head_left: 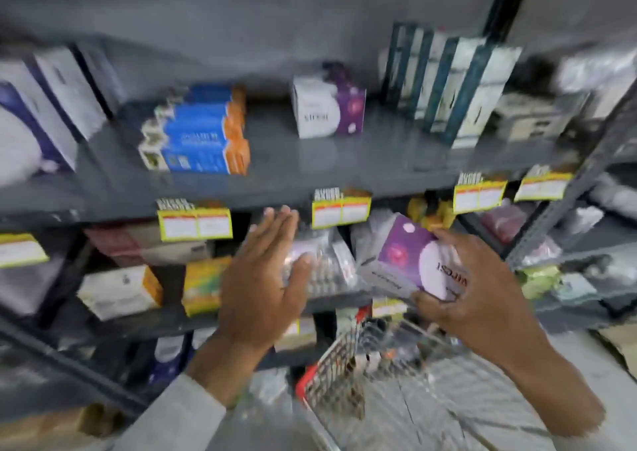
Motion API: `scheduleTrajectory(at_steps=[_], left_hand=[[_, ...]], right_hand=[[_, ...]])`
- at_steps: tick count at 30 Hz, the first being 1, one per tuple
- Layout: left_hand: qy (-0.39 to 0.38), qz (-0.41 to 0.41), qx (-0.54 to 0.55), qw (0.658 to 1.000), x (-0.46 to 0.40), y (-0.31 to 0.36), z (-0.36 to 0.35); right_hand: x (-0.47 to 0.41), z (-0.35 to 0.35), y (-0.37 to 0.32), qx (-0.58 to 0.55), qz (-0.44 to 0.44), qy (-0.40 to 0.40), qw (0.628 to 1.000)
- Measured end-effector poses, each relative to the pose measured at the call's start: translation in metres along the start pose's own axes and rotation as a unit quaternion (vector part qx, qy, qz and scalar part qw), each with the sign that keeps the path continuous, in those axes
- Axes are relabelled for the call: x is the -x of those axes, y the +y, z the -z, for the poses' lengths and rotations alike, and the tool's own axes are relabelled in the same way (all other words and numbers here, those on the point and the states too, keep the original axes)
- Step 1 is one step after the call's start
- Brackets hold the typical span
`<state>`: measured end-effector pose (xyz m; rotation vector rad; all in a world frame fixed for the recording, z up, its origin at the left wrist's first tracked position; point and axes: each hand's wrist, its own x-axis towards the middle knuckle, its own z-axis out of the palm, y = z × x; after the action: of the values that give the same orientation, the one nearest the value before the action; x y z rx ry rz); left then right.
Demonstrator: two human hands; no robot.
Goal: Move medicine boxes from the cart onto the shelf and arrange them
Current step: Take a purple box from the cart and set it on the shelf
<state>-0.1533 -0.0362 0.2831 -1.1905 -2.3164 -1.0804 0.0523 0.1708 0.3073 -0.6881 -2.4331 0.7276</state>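
Note:
My right hand (482,292) grips a purple and white medicine box (410,257), tilted, in front of the lower shelf level and above the wire cart (344,374). My left hand (265,271) is raised flat with fingers apart, holding nothing, just left of the box. On the grey shelf (310,171) above stands a matching purple and white box (327,105). The picture is blurred by motion.
The upper shelf also carries a stack of blue and orange boxes (203,133), tall white and teal boxes (451,85) at the right and white boxes at the far left. Yellow price tags (341,211) hang on the shelf edge. Lower shelves hold blister packs and small boxes.

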Motion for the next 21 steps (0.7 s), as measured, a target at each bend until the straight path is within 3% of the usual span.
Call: scheduleTrajectory(at_steps=[5,10,17,21], left_hand=[[0.096,-0.007,-0.073,0.993,-0.055,-0.028,0.075],[0.111,0.087,-0.102,0.985,-0.071,-0.068,0.112],[0.053,0.137,-0.174,0.974,-0.074,-0.127,0.122],[0.035,0.129,-0.224,0.965,-0.078,-0.146,0.118]], right_hand=[[-0.089,0.035,-0.058,0.032,0.102,0.054,0.993],[-0.175,0.038,-0.089,0.033,0.107,-0.055,0.992],[-0.249,0.019,-0.097,-0.035,0.049,-0.156,0.986],[-0.263,0.005,-0.093,0.002,0.042,-0.181,0.983]])
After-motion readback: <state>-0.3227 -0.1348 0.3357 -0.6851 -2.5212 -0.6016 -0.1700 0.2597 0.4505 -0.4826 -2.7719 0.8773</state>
